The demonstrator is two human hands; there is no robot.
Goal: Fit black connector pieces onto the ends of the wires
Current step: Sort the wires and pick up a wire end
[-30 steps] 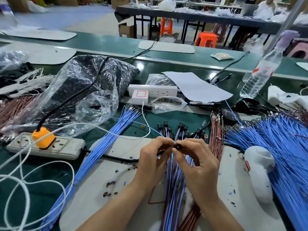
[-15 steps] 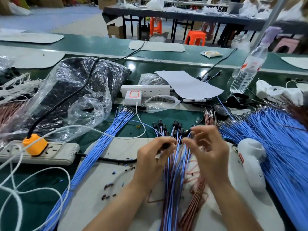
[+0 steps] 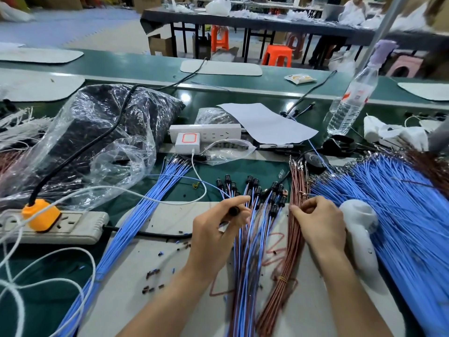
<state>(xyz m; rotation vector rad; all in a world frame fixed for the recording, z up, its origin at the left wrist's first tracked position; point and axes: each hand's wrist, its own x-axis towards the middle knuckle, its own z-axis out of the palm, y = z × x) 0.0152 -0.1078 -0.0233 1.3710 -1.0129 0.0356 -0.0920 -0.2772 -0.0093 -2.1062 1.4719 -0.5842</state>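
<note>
My left hand point(image 3: 218, 229) pinches a small black connector piece point(image 3: 234, 211) between thumb and fingers. My right hand point(image 3: 318, 220) has curled fingers at the tied bundle of brown wires point(image 3: 295, 188) and pinches one of them. Between the hands lies a sheaf of blue and brown wires point(image 3: 247, 259) whose far ends carry several black connectors point(image 3: 252, 184). A loose bundle of bare blue wires point(image 3: 136, 224) runs diagonally on the left. A big heap of blue wires point(image 3: 403, 207) fills the right side.
A white handheld tool point(image 3: 359, 229) lies just right of my right hand. A power strip with an orange plug point(image 3: 41, 215) sits left, a white strip with charger point(image 3: 188, 141) behind. A plastic bag of black parts point(image 3: 102, 132), paper sheet point(image 3: 264, 122) and water bottle point(image 3: 352, 103) stand further back.
My hands have parted: the right hand left the connector and moved right to the brown wire bundle. The left hand keeps the connector and stays near the middle.
</note>
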